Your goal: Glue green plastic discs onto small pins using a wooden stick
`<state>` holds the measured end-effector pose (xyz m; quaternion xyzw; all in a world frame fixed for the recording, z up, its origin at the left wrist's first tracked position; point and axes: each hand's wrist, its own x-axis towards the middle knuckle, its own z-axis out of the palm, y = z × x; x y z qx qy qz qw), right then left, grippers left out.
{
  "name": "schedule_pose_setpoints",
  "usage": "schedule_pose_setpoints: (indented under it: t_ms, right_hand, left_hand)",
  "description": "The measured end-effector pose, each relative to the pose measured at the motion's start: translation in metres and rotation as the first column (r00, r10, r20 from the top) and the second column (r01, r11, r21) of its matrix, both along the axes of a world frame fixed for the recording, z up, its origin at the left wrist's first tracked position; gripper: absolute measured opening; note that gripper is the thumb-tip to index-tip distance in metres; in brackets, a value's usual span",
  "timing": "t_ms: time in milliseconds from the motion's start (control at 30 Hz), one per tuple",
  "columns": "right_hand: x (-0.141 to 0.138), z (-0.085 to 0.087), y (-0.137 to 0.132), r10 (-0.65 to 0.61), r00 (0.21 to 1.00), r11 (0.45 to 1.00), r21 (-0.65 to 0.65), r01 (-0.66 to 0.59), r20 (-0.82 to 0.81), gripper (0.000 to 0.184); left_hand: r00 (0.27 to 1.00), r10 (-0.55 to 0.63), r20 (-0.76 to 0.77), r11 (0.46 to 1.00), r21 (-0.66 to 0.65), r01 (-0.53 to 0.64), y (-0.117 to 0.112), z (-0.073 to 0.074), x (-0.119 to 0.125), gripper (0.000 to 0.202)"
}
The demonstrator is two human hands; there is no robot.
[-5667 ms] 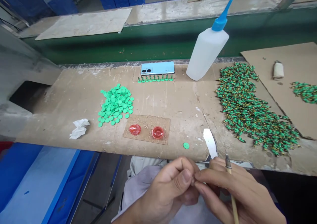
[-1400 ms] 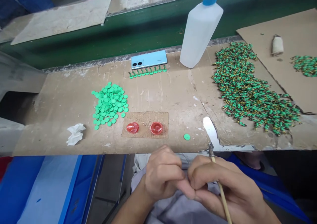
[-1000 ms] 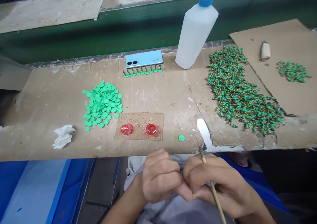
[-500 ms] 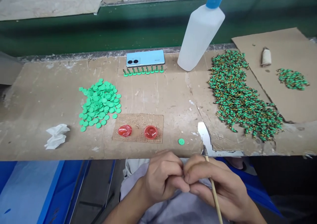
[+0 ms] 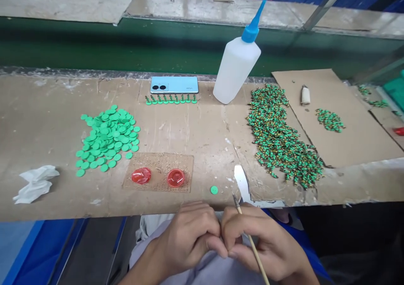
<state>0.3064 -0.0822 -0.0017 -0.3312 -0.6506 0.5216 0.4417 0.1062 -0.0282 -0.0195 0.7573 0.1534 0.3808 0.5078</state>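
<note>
My left hand [image 5: 195, 238] is closed in a pinch, its fingertips touching those of my right hand [image 5: 261, 243] over my lap. Anything between the fingertips is hidden. My right hand is closed and holds a thin wooden paintbrush [image 5: 259, 263], its dark tip pointing up toward the table edge. Just beyond the hands lies a single green disc [image 5: 214, 190]. To its left, two small red dishes, a left dish [image 5: 141, 175] and a right dish [image 5: 176, 178], sit on a brown board [image 5: 158, 186].
A pile of green discs [image 5: 109, 138] lies left. Small green-and-dark figures [image 5: 277, 138] are heaped right. Several figures on discs [image 5: 170, 100] line up before a blue phone [image 5: 181, 85]. A white squeeze bottle [image 5: 236, 68] stands behind; crumpled tissue [image 5: 36, 184] lies far left.
The view has shifted, so the tabletop things appear farther left and slightly lower. My hands stay together at the fingertips, and the brush remains in my right hand.
</note>
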Motion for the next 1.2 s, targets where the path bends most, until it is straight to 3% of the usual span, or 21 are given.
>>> schedule_pose_setpoints:
  t_ms: [233,500,567,667,767,833,933,1033,1133,1200]
  right_hand:
    - [0.001,-0.002,0.001,-0.065,0.995,0.994,0.087,0.059,0.072,0.017]
    - [-0.009,-0.010,0.007,-0.160,0.987,0.983,0.093,0.157,0.021,0.009]
    - [-0.002,-0.009,-0.002,-0.177,0.984,0.983,0.045,0.176,0.032,0.007]
    - [0.023,-0.004,-0.031,-0.267,0.950,0.959,-0.052,0.278,0.160,0.004]
    - [0.059,0.004,-0.068,-0.395,0.813,0.896,-0.015,0.443,0.428,0.010]
    - [0.079,0.012,-0.084,-0.421,0.714,0.875,0.042,0.483,0.559,0.021]
    - [0.095,0.022,-0.089,-0.422,0.635,0.879,0.121,0.461,0.647,0.029]
    - [0.099,0.022,-0.081,-0.531,0.532,0.825,0.259,0.502,0.659,0.017]
    - [0.098,0.011,-0.074,-0.651,0.467,0.739,0.358,0.571,0.599,0.015]
    - [0.096,0.002,-0.067,-0.671,0.483,0.716,0.323,0.619,0.563,0.018]
  left_hand:
    - [0.997,0.075,0.006,0.996,-0.046,-0.075,-0.006,-0.006,0.009,0.032]
    - [0.982,0.189,0.007,0.981,-0.052,-0.189,-0.009,-0.007,0.012,0.026]
    - [0.972,0.234,-0.010,0.968,-0.087,-0.234,-0.010,-0.005,0.009,0.023]
    - [0.963,0.265,-0.056,0.932,-0.240,-0.270,-0.014,-0.002,0.003,0.020]
    - [0.968,0.228,-0.106,0.862,-0.439,-0.251,-0.017,-0.003,-0.002,0.024]
    - [0.972,0.197,-0.128,0.812,-0.535,-0.235,-0.017,-0.005,-0.003,0.028]
    - [0.983,0.147,-0.110,0.732,-0.656,-0.183,-0.012,-0.004,0.002,0.033]
    - [0.995,0.098,-0.029,0.629,-0.773,-0.084,-0.007,0.001,0.009,0.039]
    - [0.994,0.084,0.068,0.471,-0.882,0.021,-0.003,0.007,0.011,0.039]
    - [0.986,0.094,0.139,0.301,-0.948,0.105,-0.001,0.010,0.008,0.032]
